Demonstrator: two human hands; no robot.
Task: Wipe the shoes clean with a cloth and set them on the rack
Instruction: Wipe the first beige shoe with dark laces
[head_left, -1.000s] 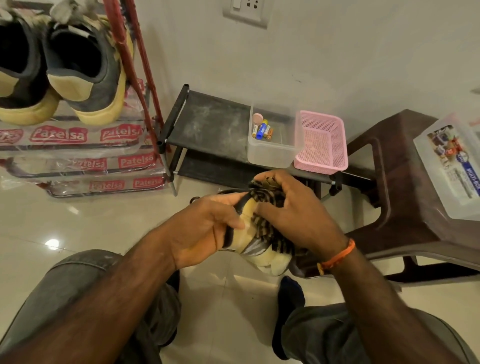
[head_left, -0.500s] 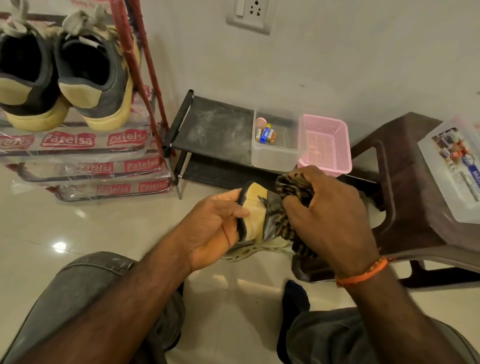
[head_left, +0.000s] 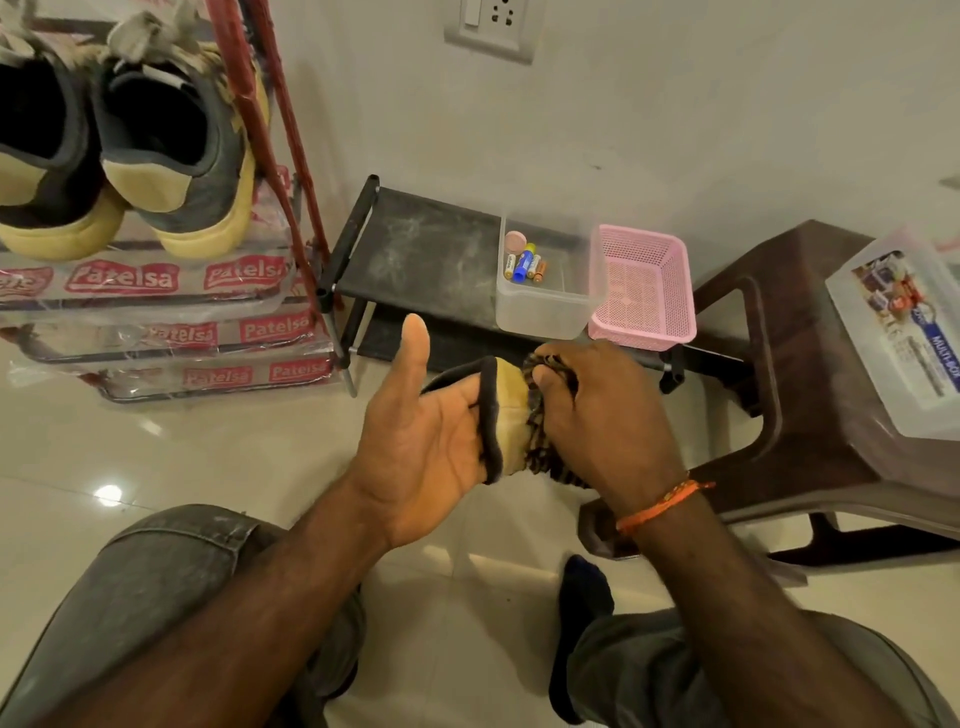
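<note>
Clear plastic tub (head_left: 545, 306) sits on the low black shelf (head_left: 421, 254), toward its right end, and inside I see a few batteries (head_left: 524, 266) and a round pink disc (head_left: 515, 240). Right beside it, touching, the pink mesh basket (head_left: 644, 291), nothing showing in it. Off to my right, a lidded clear box (head_left: 898, 332) rests on the brown plastic stool (head_left: 779, 374); its label reads "MULTI-BOX", the rest too small. On my left, the red shoe rack (head_left: 270, 156) carries plastic wrap printed "Patelsa" on every tier, and two grey-and-yellow sneakers (head_left: 171, 156) stand heels toward me on the top tier's front edge. The shoe (head_left: 506, 415) is between my hands, above the floor. My left hand (head_left: 421, 436) has its fingers tucked inside the collar, thumb sticking up free. My right hand (head_left: 608, 415) is closed on the striped cloth (head_left: 540, 447), pressing it against the shoe's yellow heel.
</note>
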